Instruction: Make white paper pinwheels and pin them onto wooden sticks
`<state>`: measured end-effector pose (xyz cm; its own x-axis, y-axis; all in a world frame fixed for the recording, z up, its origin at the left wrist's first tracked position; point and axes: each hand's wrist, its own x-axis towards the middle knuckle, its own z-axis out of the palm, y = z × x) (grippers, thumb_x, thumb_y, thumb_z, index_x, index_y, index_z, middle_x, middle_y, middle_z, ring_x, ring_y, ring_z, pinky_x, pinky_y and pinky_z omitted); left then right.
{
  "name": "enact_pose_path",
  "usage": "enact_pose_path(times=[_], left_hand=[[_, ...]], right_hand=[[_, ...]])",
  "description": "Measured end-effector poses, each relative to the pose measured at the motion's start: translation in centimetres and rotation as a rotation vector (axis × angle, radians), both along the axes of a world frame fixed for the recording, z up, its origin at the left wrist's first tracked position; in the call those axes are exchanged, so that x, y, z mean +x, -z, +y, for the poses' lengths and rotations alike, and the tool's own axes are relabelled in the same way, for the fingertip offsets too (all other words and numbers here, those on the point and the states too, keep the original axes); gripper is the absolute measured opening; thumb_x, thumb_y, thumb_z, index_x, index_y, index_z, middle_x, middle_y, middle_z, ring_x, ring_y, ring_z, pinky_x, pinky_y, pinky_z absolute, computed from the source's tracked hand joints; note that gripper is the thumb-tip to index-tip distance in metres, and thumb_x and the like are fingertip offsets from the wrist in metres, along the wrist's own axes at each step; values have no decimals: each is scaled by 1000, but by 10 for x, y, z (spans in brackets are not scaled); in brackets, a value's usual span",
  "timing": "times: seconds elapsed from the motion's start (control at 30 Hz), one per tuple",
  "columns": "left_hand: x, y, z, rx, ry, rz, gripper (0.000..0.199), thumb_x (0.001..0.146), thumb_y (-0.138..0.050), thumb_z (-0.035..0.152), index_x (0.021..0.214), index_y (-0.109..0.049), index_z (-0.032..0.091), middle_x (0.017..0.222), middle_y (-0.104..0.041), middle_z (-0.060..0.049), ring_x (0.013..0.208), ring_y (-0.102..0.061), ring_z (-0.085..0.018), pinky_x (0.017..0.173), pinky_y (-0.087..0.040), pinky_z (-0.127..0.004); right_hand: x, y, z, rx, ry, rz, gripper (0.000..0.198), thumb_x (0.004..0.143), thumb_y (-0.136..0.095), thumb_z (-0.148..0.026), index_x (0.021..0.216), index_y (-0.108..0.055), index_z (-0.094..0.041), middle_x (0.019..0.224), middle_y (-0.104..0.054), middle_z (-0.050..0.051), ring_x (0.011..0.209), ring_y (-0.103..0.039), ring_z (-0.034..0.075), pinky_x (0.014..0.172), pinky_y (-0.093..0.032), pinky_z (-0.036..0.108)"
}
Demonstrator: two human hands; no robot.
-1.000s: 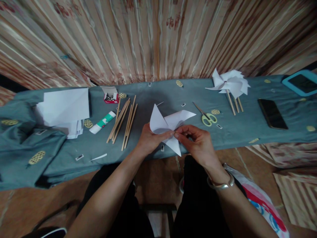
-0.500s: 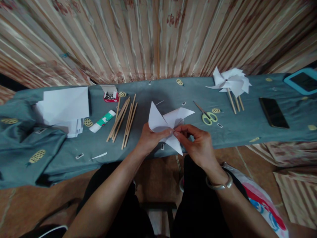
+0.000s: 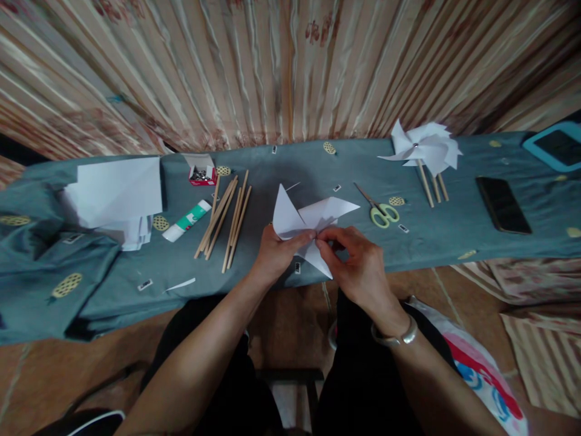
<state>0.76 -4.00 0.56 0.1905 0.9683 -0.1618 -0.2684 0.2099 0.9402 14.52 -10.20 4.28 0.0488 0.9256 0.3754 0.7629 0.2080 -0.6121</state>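
Observation:
A white paper pinwheel with folded blades is held above the table's front edge, between both hands. My left hand grips it from the left, thumb pressed near the centre. At that same centre, the thumb and forefinger of my right hand are pinched together; whatever tiny part may sit between the fingertips is hidden. Wooden sticks lie in a loose bunch left of the pinwheel. Scissors with pale green handles rest to its right.
A red box of metal pins, a glue tube and white paper sheets occupy the left side. Finished-looking pinwheels on sticks, a black phone and a blue-framed device lie right. A curtain hangs behind the table.
My right hand has shifted slightly left and its pinch stays at the pinwheel's centre. The pinwheel has tilted a little, its lower blade rising slightly. The left hand keeps its grip.

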Motion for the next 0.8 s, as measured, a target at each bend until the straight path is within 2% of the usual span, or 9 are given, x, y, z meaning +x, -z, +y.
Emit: enact_pose_path(times=[0.17, 0.33, 0.4, 0.47, 0.53, 0.57, 0.63, 0.7, 0.8], left_hand=[[5, 1, 3, -46, -69, -67, 18, 55, -84, 21, 70, -77, 16, 68, -74, 0, 61, -65, -14, 64, -51, -25], [1, -6, 16, -128, -209, -169, 30, 49, -90, 26, 73, -75, 15, 73, -75, -2, 66, -67, -17, 70, -53, -30], [-2, -9, 19, -183, -222, -218, 37, 46, -92, 27, 76, -75, 15, 76, -76, -3, 69, -69, -19, 73, -54, -33], [-4, -10, 21, -229, -209, -263, 40, 43, -93, 26, 77, -75, 14, 75, -76, -3, 68, -69, -19, 74, -54, -34], [-5, -10, 20, -256, -198, -287, 41, 42, -93, 25, 77, -74, 14, 75, -76, -3, 68, -69, -19, 73, -54, -34], [-5, -10, 20, -263, -198, -290, 41, 41, -93, 25, 76, -74, 14, 75, -76, -3, 68, -69, -19, 74, -54, -34], [-5, -11, 19, -274, -199, -287, 42, 41, -93, 25, 77, -74, 14, 76, -76, -3, 70, -70, -20, 76, -54, -35], [-5, -11, 18, -286, -183, -285, 42, 43, -93, 26, 79, -74, 14, 78, -76, -4, 75, -71, -22, 79, -54, -36], [-6, -12, 17, -286, -152, -293, 44, 43, -93, 26, 81, -74, 14, 80, -77, -5, 78, -72, -24, 80, -55, -37]], right_hand=[[-5, -1, 2, 121, -50, -297, 17, 93, -52, -17, 79, -63, -18, 72, -66, 5, 74, -59, 21, 70, -47, 32], [14, -2, 2, 158, 10, -314, 13, 91, -54, -17, 83, -65, -17, 76, -69, 6, 76, -62, 21, 74, -48, 32], [31, 7, 5, 99, 99, -354, 14, 91, -54, -20, 84, -67, -17, 76, -70, 7, 74, -63, 22, 70, -48, 32], [46, 20, 9, -42, 168, -467, 17, 90, -54, -22, 85, -69, -17, 73, -70, 8, 71, -64, 24, 64, -48, 33], [55, 31, 12, -164, 161, -552, 18, 89, -54, -21, 85, -71, -15, 71, -70, 10, 70, -66, 27, 61, -47, 35], [56, 34, 13, -179, 158, -563, 19, 89, -54, -21, 87, -71, -15, 74, -72, 11, 71, -66, 28, 62, -49, 36], [54, 34, 10, -119, 138, -517, 21, 91, -53, -22, 97, -72, -14, 85, -75, 14, 80, -68, 29, 70, -52, 39], [47, 27, 6, 6, 113, -396, 25, 93, -52, -23, 110, -69, -14, 102, -75, 14, 94, -68, 29, 84, -53, 41], [36, 12, -3, 108, 40, -199, 34, 93, -56, -25, 126, -61, -19, 127, -66, 13, 118, -61, 27, 101, -48, 45]])
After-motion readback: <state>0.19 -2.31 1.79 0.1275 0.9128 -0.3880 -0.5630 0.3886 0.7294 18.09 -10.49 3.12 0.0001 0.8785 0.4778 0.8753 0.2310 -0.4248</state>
